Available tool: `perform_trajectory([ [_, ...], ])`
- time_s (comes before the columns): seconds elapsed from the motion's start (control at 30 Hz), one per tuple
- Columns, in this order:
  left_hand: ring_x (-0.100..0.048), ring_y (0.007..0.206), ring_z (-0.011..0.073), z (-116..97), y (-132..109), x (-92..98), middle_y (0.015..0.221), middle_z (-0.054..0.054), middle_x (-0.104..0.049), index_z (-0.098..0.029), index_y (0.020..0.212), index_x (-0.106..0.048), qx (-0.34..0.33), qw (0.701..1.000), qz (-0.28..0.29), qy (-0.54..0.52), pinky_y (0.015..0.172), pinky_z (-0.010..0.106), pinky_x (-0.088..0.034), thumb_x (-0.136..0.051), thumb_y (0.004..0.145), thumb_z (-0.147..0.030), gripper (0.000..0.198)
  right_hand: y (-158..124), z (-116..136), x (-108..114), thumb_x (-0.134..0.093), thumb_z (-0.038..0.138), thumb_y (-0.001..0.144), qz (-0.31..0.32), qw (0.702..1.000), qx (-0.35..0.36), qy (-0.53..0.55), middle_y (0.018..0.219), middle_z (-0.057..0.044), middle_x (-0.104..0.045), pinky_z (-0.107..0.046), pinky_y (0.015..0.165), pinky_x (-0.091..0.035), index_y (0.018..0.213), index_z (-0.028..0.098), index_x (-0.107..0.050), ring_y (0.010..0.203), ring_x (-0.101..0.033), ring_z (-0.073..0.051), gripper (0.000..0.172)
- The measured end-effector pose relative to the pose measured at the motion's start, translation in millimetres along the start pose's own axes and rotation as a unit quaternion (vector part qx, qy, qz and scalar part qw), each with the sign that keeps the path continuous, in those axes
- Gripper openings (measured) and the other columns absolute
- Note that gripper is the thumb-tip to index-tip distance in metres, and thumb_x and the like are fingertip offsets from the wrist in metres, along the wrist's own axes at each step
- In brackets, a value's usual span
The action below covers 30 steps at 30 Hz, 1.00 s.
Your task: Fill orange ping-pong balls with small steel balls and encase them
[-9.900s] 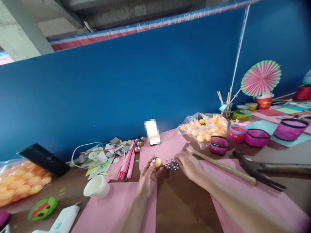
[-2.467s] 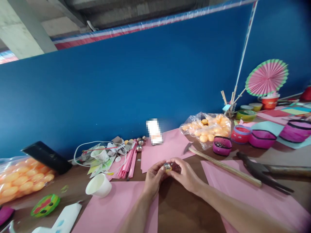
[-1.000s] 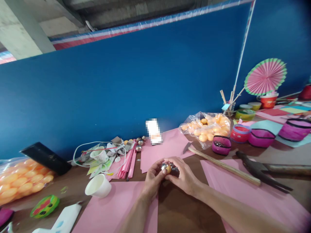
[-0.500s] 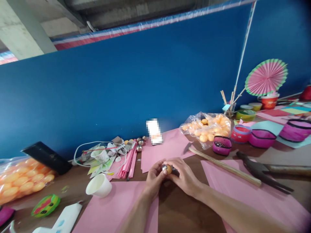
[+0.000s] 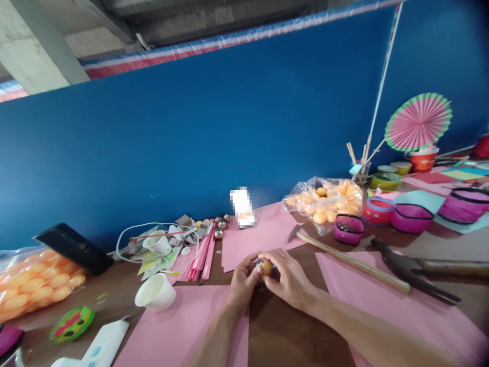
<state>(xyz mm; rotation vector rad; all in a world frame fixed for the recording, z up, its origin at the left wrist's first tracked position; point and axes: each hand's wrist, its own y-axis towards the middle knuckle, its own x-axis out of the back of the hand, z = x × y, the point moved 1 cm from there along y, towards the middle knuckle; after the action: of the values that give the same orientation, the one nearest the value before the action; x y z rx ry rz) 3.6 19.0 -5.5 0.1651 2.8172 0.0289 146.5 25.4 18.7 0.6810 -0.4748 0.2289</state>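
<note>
A small orange ball (image 5: 266,266) with a silver metal bead against it sits between the fingertips of both my hands, above the brown table. My left hand (image 5: 242,283) pinches it from the left, fingers curled. From the right, my right hand (image 5: 289,279) closes its thumb and fingers over the ball. Both hands meet just in front of a pink paper sheet (image 5: 255,234). The pile of silver beads behind the hands is hidden.
A white paper cup (image 5: 155,292) lies left of my hands. Bags of orange balls (image 5: 330,201) sit back right and far left (image 5: 30,283). A wooden stick (image 5: 351,262), a hammer (image 5: 412,270), pink pots (image 5: 347,229) and a paper fan (image 5: 417,121) are to the right.
Ten seconds ago my left hand held the ball alone while the right reached into the beads. Now both hands pinch the ball, which has turned so more orange shows.
</note>
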Motion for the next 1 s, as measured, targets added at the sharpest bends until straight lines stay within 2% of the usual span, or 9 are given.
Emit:
perform_trajectory([
  [0.17, -0.059, 0.094, 0.0256, -3.3, -1.8, -2.1, 0.109, 0.013, -0.061, -0.017, 0.115, -0.053, 0.015, 0.998, 0.019, -0.052, 0.082, 0.04, -0.045, -0.06, 0.074, -0.031, 0.044, -0.3, -4.8, -1.2, -0.051, 0.017, 0.076, -0.031, 0.997, -0.044, 0.051, 0.11, -0.006, -0.058, -0.034, 0.088, -0.044, 0.113, 0.022, -0.049, 0.101, -0.054, -0.019, 0.037],
  [0.3, -0.06, 0.094, 0.0237, -3.5, -1.2, -3.1, 0.106, 0.011, -0.063, -0.019, 0.117, -0.052, 0.014, 0.998, 0.011, -0.054, 0.085, 0.04, -0.044, -0.061, 0.074, -0.025, 0.044, 0.2, -10.1, -0.8, -0.046, 0.021, 0.083, 0.0, 0.998, -0.031, 0.052, 0.116, -0.005, -0.057, -0.036, 0.092, -0.042, 0.118, 0.024, -0.048, 0.106, -0.053, -0.019, 0.035],
  [0.43, -0.061, 0.087, 0.0217, -3.3, -0.6, -3.1, 0.102, 0.011, -0.064, -0.016, 0.11, -0.057, 0.02, 0.999, 0.013, -0.045, 0.079, 0.036, -0.047, -0.061, 0.074, -0.027, 0.038, -0.5, -12.0, -2.0, -0.053, 0.02, 0.079, 0.004, 0.999, -0.025, 0.033, 0.113, -0.005, -0.059, -0.037, 0.09, -0.043, 0.119, 0.024, -0.048, 0.104, -0.053, -0.02, 0.04],
  [0.63, -0.062, 0.079, 0.0188, -6.8, -2.5, -4.5, 0.092, 0.009, -0.066, -0.015, 0.098, -0.062, 0.03, 0.999, 0.001, -0.04, 0.073, 0.032, -0.048, -0.062, 0.074, -0.028, 0.027, -0.7, -10.3, -3.2, -0.052, 0.016, 0.078, 0.005, 0.999, -0.043, 0.031, 0.109, -0.003, -0.06, -0.035, 0.088, -0.044, 0.113, 0.026, -0.05, 0.099, -0.055, -0.019, 0.036],
  [1.0, -0.062, 0.08, 0.0214, -8.5, -4.0, -4.9, 0.094, 0.01, -0.065, -0.015, 0.101, -0.061, 0.033, 0.998, 0.025, -0.041, 0.078, 0.038, -0.047, -0.062, 0.073, -0.03, 0.032, -1.1, -4.2, -0.3, -0.051, 0.014, 0.078, 0.027, 0.998, -0.02, 0.053, 0.106, -0.004, -0.06, -0.036, 0.088, -0.043, 0.113, 0.026, -0.052, 0.097, -0.053, -0.019, 0.037],
])
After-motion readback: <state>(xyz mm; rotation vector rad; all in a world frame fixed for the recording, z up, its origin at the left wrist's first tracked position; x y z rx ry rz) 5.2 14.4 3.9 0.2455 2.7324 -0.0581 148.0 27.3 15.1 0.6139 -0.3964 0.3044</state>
